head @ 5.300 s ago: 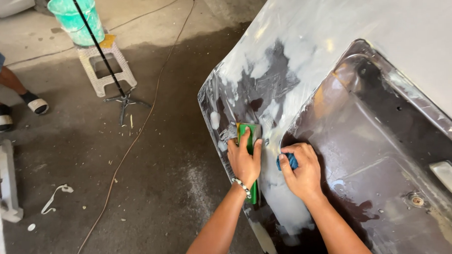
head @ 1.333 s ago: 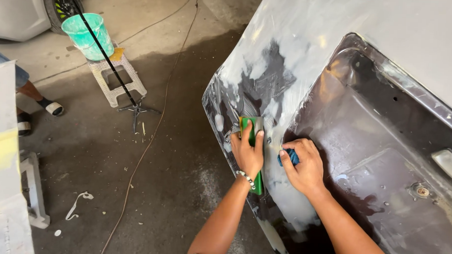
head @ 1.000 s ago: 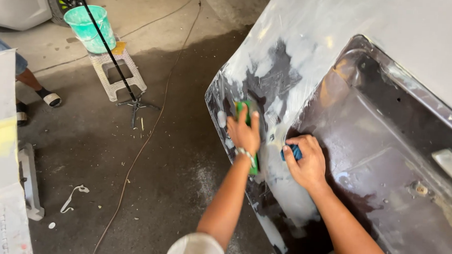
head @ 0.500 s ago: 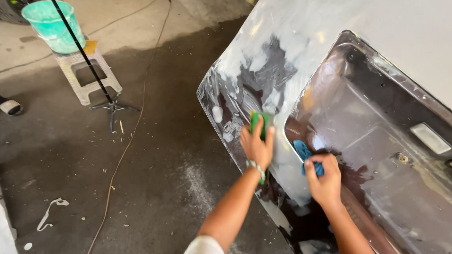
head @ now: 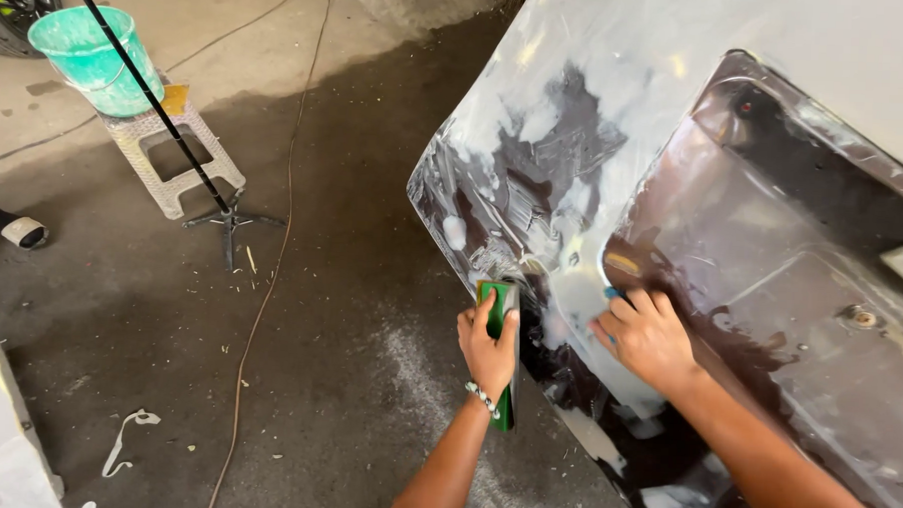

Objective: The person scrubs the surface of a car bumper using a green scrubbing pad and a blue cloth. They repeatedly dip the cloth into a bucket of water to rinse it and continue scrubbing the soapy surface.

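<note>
A green sanding block is pressed against the filler-patched car panel, gripped by the left hand. Just right, the right hand closes over a small blue piece. Far left, a green bucket tops a stool.

One camera, worn on the person's head, looks steeply down and forward over both forearms. It sits close to the car panel, which fills the right half up to the top and right edges. The concrete floor fills the left half, reaching a stool and bucket well off at the top left corner.
</note>
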